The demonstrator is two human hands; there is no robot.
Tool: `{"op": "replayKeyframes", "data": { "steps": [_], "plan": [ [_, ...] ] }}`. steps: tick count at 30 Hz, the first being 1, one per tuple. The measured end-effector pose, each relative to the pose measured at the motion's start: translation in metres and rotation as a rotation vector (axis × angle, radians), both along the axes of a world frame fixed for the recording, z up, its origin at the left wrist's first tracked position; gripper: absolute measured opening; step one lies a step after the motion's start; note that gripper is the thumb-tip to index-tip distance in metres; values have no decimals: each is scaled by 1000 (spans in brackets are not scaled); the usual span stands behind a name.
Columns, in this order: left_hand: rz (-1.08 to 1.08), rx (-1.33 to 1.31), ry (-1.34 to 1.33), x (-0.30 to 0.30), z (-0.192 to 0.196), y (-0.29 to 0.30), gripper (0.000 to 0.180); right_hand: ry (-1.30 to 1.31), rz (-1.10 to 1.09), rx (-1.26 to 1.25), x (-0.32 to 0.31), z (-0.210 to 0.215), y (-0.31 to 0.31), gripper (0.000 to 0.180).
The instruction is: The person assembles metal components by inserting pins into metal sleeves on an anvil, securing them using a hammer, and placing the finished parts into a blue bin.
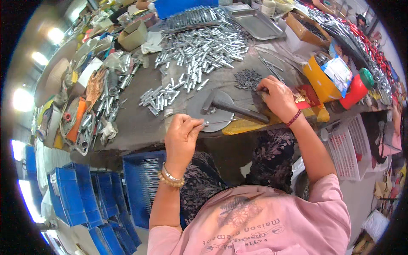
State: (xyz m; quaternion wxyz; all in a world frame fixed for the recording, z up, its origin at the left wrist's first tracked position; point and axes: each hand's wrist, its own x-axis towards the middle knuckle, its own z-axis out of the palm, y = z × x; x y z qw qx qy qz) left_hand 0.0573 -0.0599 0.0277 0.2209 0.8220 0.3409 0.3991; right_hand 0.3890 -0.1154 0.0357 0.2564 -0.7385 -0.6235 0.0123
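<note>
Table (pixel 127 132) with a hammer (pixel 240 111) partly covering a round grey plate (pixel 195 104).
Right hand (pixel 278 98): fingertips curled in beside small dark pins (pixel 247 80); contents, if any, cannot be made out. Left hand (pixel 181 133): thumb and fingers pinching a thin, straight, silvery rod (pixel 223 121) over the plate's near side, its gripped end hidden.

A slim rod (pixel 222 122) (silvery) points rightward; small dark pieces (pixel 247 79) lie heaped.
</note>
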Motion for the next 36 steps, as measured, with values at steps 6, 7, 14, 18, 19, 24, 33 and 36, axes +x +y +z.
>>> {"op": "replayKeyframes", "data": {
  "steps": [6, 7, 14, 18, 19, 24, 33, 36],
  "plan": [
    [67, -37, 29, -6, 1, -7, 11, -159, 131, 142, -8, 1, -6, 18],
    [48, -15, 31, -6, 1, -9, 12, -157, 96, 128, -9, 2, -10, 19],
    [34, 60, 74, -7, -6, -8, 12, 41, 324, 165, -69, 30, -16, 27],
    [-5, 96, 47, -5, -5, -2, 13, 14, 443, 171, -121, 37, -8, 31],
    [23, 72, 41, -6, -7, -2, 13, 33, 504, 199, -132, 35, -3, 34],
    [32, 63, 44, -4, -8, 3, 13, 325, 575, 241, -145, 26, 13, 48],
    [17, 51, 24, -6, -8, 1, 13, 428, 473, 192, -136, 16, 7, 56],
    [8, 47, 18, -6, -7, 2, 13, 387, 483, 167, -135, 21, 8, 55]
  ]
}}
